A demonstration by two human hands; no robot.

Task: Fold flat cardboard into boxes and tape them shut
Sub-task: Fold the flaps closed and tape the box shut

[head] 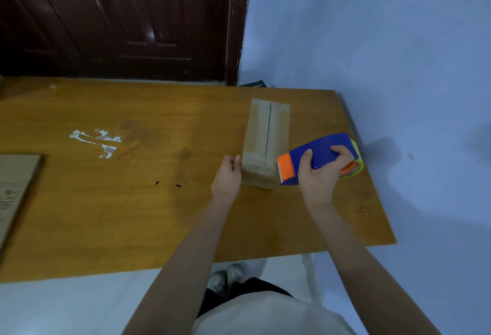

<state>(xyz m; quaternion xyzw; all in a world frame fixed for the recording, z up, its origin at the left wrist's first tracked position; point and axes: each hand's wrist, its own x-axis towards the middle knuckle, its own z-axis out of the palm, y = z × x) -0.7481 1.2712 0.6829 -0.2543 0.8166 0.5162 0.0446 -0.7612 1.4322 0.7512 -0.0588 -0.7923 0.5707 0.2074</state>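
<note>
Box [267, 138] near bench [132, 215] right edge. Left hand [226, 177] grip loosely braces box's side; right hand [318, 172] grip clamped on dispenser [316, 156] touching box.

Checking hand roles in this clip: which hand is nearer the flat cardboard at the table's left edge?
Left. The left hand rests against the box, on its side facing the flat cardboard. The right hand grips the tape dispenser beyond the box, farther away.

By your fingers [308, 154]: matt brown cardboard box [267, 135], glossy plastic tape dispenser [320, 154], smooth varnished wooden bench [132, 201].
</note>
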